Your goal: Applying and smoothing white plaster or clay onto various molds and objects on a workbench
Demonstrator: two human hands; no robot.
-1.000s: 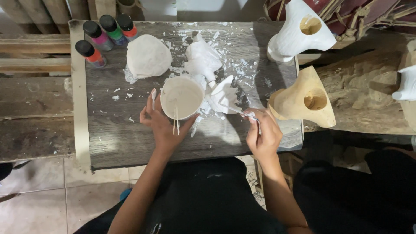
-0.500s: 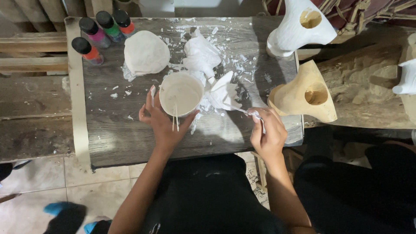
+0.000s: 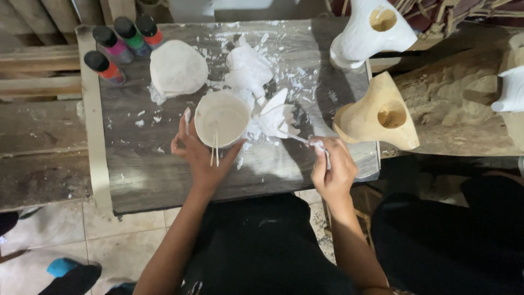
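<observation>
Left hand [image 3: 203,158]: cupped from the near side around the white bowl [image 3: 221,117], fingers spread about its rim, apparently to steady it; two thin pale sticks [image 3: 214,150] lie across the near rim and the palm.

Right hand [image 3: 333,170]: to the right of the bowl, closed around a slim brush [image 3: 305,142] held pencil-fashion, its tip directed toward the white carved piece [image 3: 277,116], as if for fine control.

White carved piece: just right of the bowl, lying on the worktop [image 3: 142,169], within easy reach of both.

White flakes and smears [image 3: 295,76]: scattered beyond and to the right of the bowl.

Crumpled white lump [image 3: 248,68]: just beyond the bowl.

Rounded white mound [image 3: 177,68]: beyond the bowl, to its left.

Four small paint bottles [image 3: 120,41], dark caps: far left of the bowl, grouped upright at the worktop's corner.

Unpainted wooden carving [image 3: 376,114], hollowed: right of the bowl, at the worktop's edge.

White-coated carving [image 3: 371,33]: farthest, beyond the bare one.
</observation>
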